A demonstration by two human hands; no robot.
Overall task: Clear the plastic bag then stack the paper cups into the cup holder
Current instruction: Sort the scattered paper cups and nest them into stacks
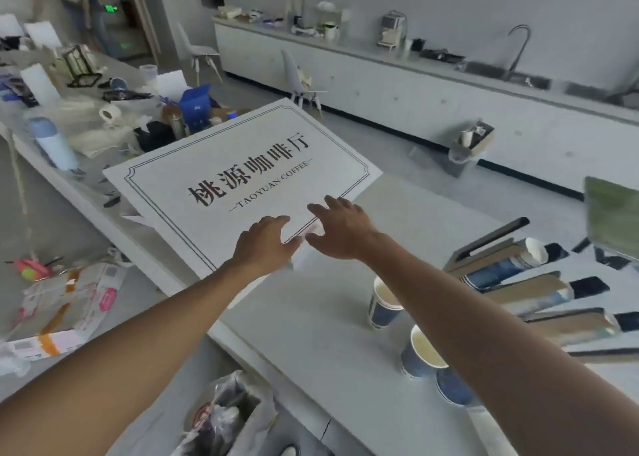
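Note:
A small, thin clear plastic bag (pixel 312 231) lies on the near corner of a white coffee-shop sign, blurred and hard to make out. My left hand (pixel 264 244) hovers just left of it and my right hand (pixel 340 229) just right of it. Both have their fingers apart and neither grips the bag. Three blue paper cups stand on the white table under my right forearm: one (pixel 383 306), a second (pixel 422 354) and a third (pixel 455 388), partly hidden. The cup holder (pixel 539 294), a tilted rack of tubes, lies at the right with a cup stack (pixel 508 266) in it.
The white sign board (pixel 221 165) leans over the table's (pixel 311 334) far left edge. A bin lined with a bag (pixel 221 417) stands below the near edge. A cluttered table (pixel 86 109) is at the left, cardboard litter (pixel 65 310) on the floor, and a counter with a sink (pixel 511 71) behind.

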